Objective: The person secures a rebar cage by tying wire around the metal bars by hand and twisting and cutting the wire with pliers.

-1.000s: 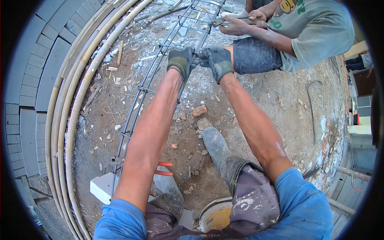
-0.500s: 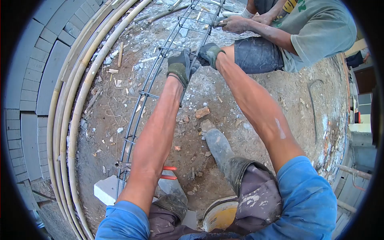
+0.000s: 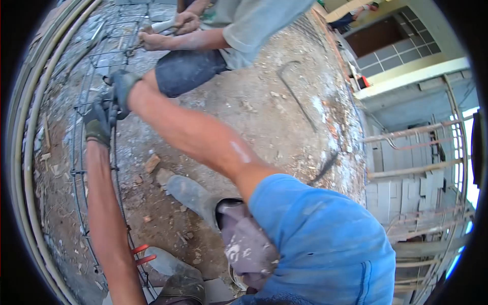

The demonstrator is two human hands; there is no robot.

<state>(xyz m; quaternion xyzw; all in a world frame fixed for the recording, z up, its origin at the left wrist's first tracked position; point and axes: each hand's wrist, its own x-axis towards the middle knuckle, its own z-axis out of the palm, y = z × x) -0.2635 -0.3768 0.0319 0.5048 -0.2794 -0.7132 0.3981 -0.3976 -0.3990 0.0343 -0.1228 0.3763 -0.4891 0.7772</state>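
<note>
My left hand (image 3: pixel 97 121), in a dark glove with a green cuff, is at the long rebar cage (image 3: pixel 77 172), its fingers bent around a bar. Close beside it, my right hand (image 3: pixel 122 92), gloved too, has its fingers closed at the same side of the cage; what they hold is hidden. Red-handled pincers (image 3: pixel 145 254) rest at the lower part of the cage, partly behind my left forearm. Farther up the cage, a co-worker's hands (image 3: pixel 170 33) hold a tool whose kind is unclear.
The co-worker (image 3: pixel 190 68) crouches just beyond my right hand. Bamboo poles (image 3: pixel 31 117) curve along the left. A brick piece (image 3: pixel 152 163) lies near my boot (image 3: pixel 190 195). A bent bar (image 3: pixel 296 96) lies on the ground, with scaffolding (image 3: pixel 417 168) at the right.
The view has swung to the right, so the cage and both hands now appear farther left. My right hand has moved from beside the cage to its bars, close by my left.
</note>
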